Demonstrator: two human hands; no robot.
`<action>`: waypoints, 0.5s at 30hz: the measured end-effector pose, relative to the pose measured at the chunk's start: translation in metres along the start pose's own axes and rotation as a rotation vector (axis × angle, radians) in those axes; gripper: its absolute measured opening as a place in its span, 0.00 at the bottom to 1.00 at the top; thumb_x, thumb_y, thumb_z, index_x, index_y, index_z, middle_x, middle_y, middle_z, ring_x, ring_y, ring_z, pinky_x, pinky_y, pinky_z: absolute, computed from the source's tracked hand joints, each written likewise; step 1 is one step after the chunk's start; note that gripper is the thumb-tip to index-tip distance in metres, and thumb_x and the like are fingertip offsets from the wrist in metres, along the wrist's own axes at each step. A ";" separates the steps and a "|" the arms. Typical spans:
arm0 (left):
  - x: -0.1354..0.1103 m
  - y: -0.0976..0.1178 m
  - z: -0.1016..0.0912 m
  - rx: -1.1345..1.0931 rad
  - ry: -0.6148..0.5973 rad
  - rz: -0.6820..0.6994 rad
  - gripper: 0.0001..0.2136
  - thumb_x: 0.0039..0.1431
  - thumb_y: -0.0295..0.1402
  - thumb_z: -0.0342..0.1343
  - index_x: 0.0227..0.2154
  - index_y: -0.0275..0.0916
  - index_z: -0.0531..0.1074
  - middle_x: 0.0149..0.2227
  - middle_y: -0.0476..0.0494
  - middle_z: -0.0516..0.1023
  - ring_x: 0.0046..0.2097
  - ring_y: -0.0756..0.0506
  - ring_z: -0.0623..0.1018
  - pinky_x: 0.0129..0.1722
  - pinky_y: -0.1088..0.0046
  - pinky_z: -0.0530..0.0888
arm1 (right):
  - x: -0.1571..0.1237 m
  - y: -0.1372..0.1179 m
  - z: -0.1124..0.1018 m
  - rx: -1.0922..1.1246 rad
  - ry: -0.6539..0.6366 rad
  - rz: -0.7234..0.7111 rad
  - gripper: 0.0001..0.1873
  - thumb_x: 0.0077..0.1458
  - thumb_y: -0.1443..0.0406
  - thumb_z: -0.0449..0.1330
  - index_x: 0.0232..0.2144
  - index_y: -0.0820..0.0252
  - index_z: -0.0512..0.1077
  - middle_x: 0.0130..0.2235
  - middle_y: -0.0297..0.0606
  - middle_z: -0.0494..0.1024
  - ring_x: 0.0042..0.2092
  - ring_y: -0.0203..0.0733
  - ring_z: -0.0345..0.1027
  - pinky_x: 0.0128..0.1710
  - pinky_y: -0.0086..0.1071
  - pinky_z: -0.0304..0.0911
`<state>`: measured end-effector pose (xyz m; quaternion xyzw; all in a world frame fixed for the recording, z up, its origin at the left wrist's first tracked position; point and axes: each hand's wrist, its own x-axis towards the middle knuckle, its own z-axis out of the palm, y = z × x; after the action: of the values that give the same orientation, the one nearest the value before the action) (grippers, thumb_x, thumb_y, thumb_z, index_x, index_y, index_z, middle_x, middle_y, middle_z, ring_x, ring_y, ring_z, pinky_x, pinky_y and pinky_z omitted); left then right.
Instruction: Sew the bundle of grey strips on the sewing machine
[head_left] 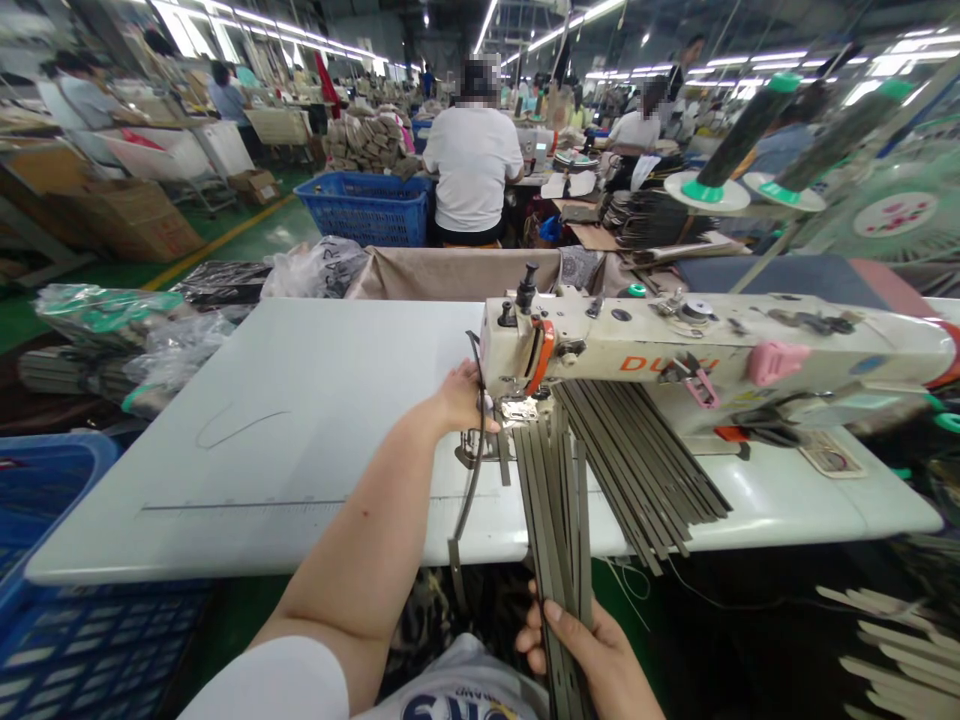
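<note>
My left hand (457, 398) is at the needle end of a white sewing machine (600, 340), its fingers partly hidden. It looks closed around a narrow dark strip (471, 490) that rises above the fingers and droops over the table's front edge. Low in front of my body, my right hand (581, 645) is closed around a bundle of flat grey-brown strips (551, 520), thumb on top. The bundle's far ends reach up to the presser foot area (517, 410). Beside it, more strips (645, 470) lie fanned out under the machine arm, overhanging the edge.
The white table (300, 420) carries a printed ruler line and a loose thread (244, 425). Blue baskets (52, 560) stand at the left, with plastic-wrapped bundles (150, 350) behind. Two thread cones (742, 135) rise at the right. A seated person (474, 165) works ahead.
</note>
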<state>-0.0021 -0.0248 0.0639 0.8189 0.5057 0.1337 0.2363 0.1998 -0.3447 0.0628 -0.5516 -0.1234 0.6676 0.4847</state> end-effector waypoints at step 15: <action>-0.009 0.020 -0.013 -0.162 0.002 -0.071 0.37 0.36 0.33 0.80 0.55 0.38 0.83 0.56 0.38 0.84 0.62 0.27 0.79 0.69 0.51 0.77 | 0.004 0.000 0.002 -0.162 0.054 -0.011 0.41 0.33 0.39 0.90 0.33 0.60 0.78 0.25 0.43 0.86 0.23 0.39 0.75 0.24 0.25 0.66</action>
<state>0.0029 -0.0374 0.0853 0.7784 0.5222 0.1663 0.3061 0.1985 -0.3402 0.0611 -0.6059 -0.1668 0.6378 0.4452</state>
